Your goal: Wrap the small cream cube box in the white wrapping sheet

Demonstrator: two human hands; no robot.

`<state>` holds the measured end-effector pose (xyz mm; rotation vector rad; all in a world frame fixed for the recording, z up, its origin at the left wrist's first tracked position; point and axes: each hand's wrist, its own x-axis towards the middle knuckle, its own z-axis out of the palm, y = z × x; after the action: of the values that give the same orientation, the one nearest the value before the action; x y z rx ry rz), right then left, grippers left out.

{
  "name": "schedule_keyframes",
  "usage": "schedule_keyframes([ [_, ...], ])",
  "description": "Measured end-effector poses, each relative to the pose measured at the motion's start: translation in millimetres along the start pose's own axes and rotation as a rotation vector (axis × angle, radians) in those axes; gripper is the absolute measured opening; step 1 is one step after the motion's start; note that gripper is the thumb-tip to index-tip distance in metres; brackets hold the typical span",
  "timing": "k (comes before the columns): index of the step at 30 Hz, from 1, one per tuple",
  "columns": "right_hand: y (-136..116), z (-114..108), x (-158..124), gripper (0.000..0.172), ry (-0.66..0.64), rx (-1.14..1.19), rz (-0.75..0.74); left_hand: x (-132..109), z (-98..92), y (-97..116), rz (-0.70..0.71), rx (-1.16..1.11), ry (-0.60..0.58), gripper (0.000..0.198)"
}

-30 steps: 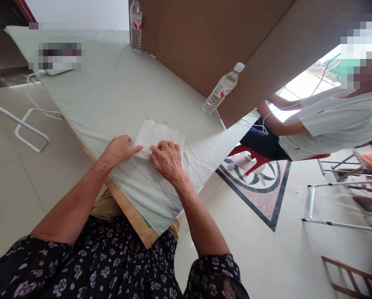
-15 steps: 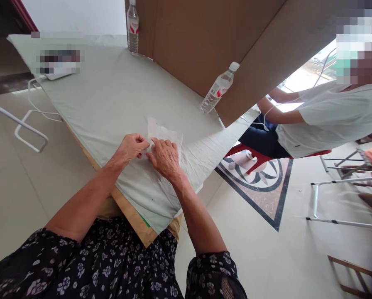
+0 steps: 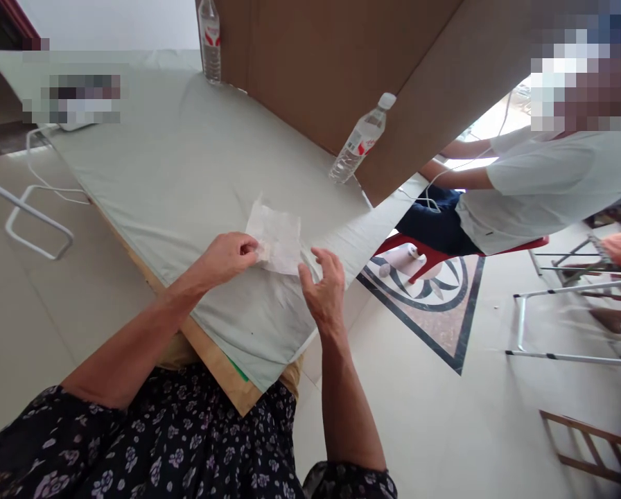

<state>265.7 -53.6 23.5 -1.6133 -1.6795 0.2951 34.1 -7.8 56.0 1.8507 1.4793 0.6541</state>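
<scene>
A thin, whitish, see-through sheet like a tissue (image 3: 276, 232) lies on the cloth-covered table (image 3: 159, 159), its near left corner crumpled. That corner is pinched in the closed fingers of my left hand (image 3: 227, 258). My right hand (image 3: 325, 287) is at the sheet's right side, thumb and fingers apart and nothing in them. Its thumb tip is close to the sheet's right edge; whether they touch I cannot tell.
Brown cardboard (image 3: 310, 62) stands upright on the table, with one clear bottle (image 3: 360, 142) before it and another bottle (image 3: 211, 48) by its left edge. A blurred-out white object (image 3: 86, 111) with a cable is far left. Someone in a white shirt (image 3: 554, 180) sits at right.
My right hand has lifted off the sheet and moved right, its fingers spreading. The sheet is more uncovered and lies flatter. My left hand still pinches its left side. The view has shifted slightly.
</scene>
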Motion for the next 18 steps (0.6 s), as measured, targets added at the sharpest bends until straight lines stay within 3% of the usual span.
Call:
schedule_keyframes([
  [3, 11, -3, -7, 0.056, -0.105, 0.013, 0.216, -1, 10.0, -5, 0.145, 0.188, 0.148, 0.026],
  [5, 9, 3, -5, 0.067, -0.196, 0.007, 0.283, 0, 13.5, -9, 0.218, 0.222, 0.183, 0.026],
  [8, -1, 20, 6, 0.077, -0.222, -0.003, 0.306, 3, 14.3, -14, 0.267, 0.233, 0.156, 0.032],
  [14, -14, 46, 24, 0.088, -0.115, 0.074, 0.339, 8, 12.4, -15, 0.341, 0.292, 0.079, 0.033],
  [18, -16, 51, 27, 0.082, -0.121, 0.135, 0.314, 10, 11.0, -11, 0.339, 0.317, 0.031, 0.031],
])
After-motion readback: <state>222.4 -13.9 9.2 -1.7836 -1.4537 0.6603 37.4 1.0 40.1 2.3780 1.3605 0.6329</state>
